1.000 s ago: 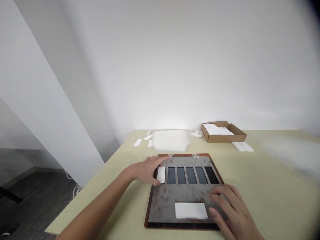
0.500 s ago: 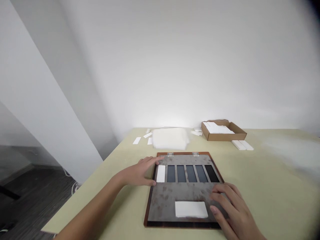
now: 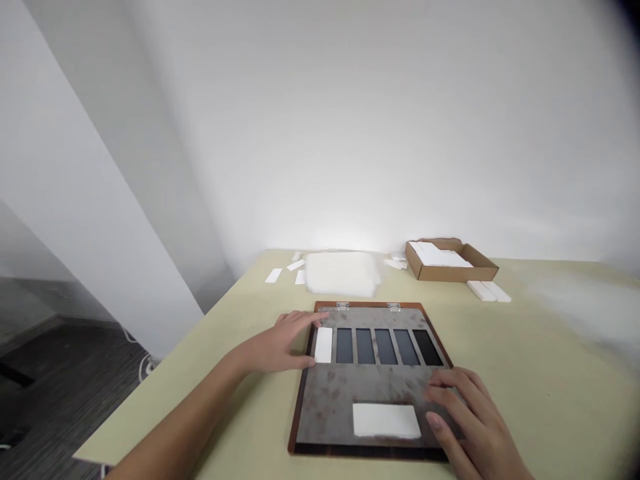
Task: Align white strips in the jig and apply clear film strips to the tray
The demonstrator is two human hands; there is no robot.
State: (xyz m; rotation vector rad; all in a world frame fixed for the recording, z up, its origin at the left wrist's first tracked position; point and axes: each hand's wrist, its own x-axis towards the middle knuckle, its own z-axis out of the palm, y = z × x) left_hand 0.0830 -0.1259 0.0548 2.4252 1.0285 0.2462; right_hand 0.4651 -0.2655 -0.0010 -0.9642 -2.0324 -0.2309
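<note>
In front of me lies a flat hinged board with a grey, brown-spotted plate, a brown edge and two metal hinges along its far side. A row of several rectangular slots crosses it; a white card fills the leftmost one, and the others show dark. Near the board's front, a larger white piece sits in a wide opening. My left hand is open, thumb and fingers spread at the board's left edge beside the white card. My right hand rests over the right edge, fingers apart and slightly curled, holding nothing.
Behind the board is a blurred white stack with loose white cards to its left. A cardboard box holding white cards stands at the back right. Two white blocks lie before it. The wall closes off the table's far side.
The view has shifted slightly, so the board and box appear a little farther right. Both hands keep nearly the same places on the board, and the white pieces stay in their openings.
</note>
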